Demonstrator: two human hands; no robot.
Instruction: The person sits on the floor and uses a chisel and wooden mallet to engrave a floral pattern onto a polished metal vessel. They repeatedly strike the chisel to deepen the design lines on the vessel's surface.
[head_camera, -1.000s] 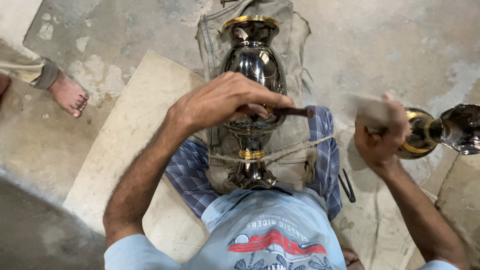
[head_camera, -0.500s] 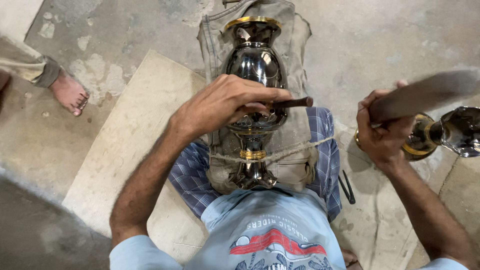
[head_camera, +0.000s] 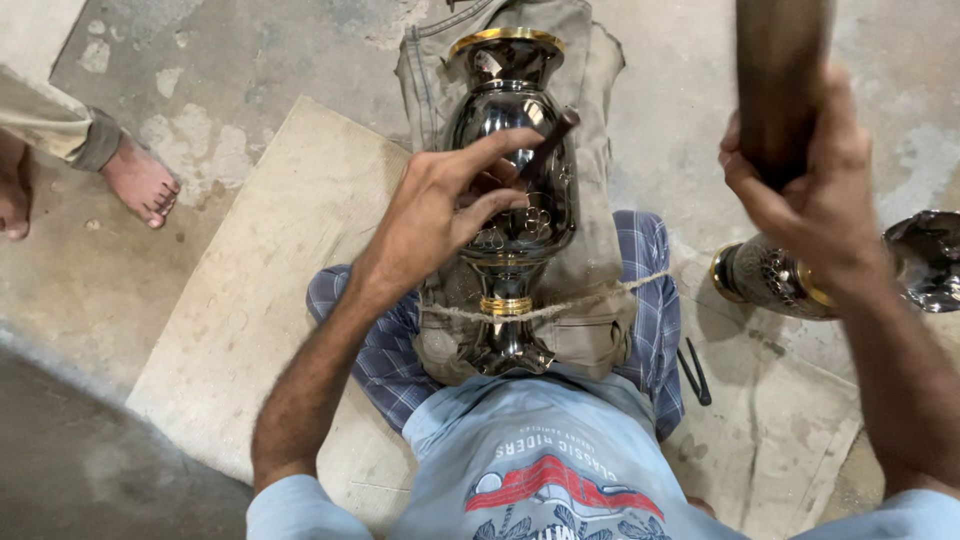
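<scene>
Concrete floor (head_camera: 250, 60) is lying under everything, with a pale stone slab (head_camera: 270, 280) set on it where the person is sitting. A khaki cloth (head_camera: 590, 200) is cushioning the lap, and on it a dark, glossy metal vase (head_camera: 505, 120) with a gold rim is lying lengthwise, its mouth pointing away from the body, a thin rope (head_camera: 600, 295) crossing its narrow gold-banded neck to pin it down. The left hand (head_camera: 440, 215) is resting on the vase's belly, fingers curled around a slim chisel (head_camera: 550, 140) whose tip is touching the surface. The right hand (head_camera: 810, 190) is gripping a thick wooden mallet (head_camera: 780, 80), fingers wrapped tight, raised beside the body. Flower shapes are showing cut into the belly just beneath the left hand, so the engraving seems partly done; much of the upper body is looking plain, and I judge a good share remains. A second vase (head_camera: 770, 275) is lying just beside the right knee, and someone else's bare foot (head_camera: 140, 180) is standing well apart.
</scene>
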